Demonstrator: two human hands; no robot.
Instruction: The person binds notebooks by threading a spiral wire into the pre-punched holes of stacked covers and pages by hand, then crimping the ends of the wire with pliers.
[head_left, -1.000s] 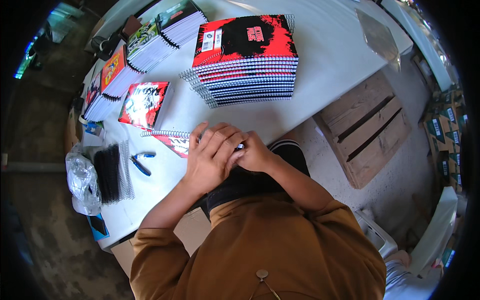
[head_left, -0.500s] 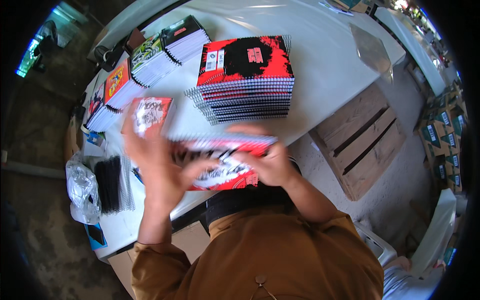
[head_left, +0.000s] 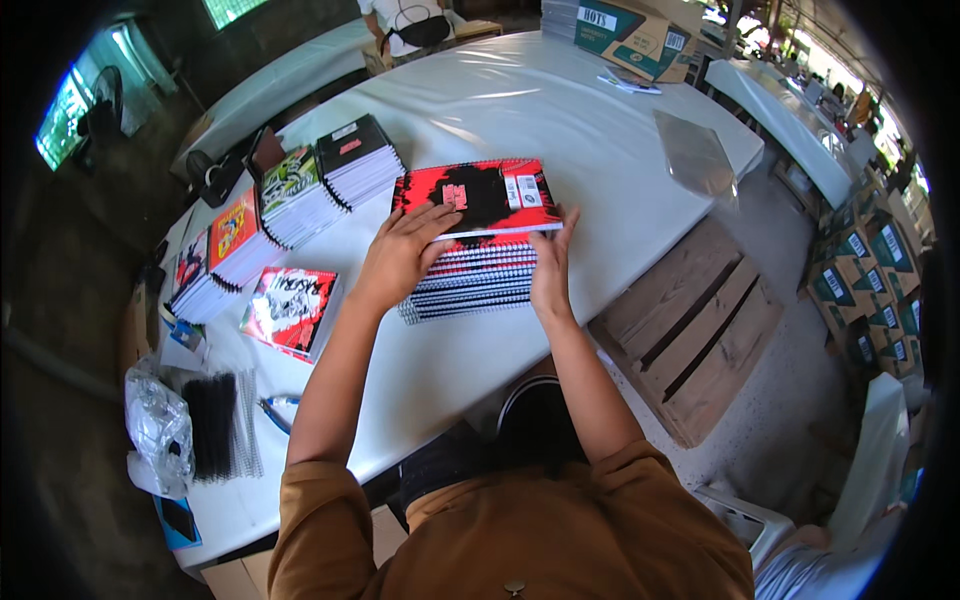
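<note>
Carried forward since the earlier frame, a red-and-black notebook [head_left: 487, 188] is now lying, spine away, on the stack [head_left: 475, 280]; the white bench [head_left: 430, 385] is carrying this spiral-bound stack, whose binding is looking finished; a small red-and-white pad [head_left: 290, 305] is lying apart at left, its binding being unclear; the left hand [head_left: 398, 257] is resting on the notebook's cover, fingers slightly apart; the right hand [head_left: 552, 272] is bracketing the notebook's near right corner, clamping of the fingers being impossible to tell; dark coils [head_left: 211, 425] are lying loose near blue pliers [head_left: 272, 413], apparently left unused.

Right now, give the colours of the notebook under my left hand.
Notebook: mostly red and black; head view.
</note>
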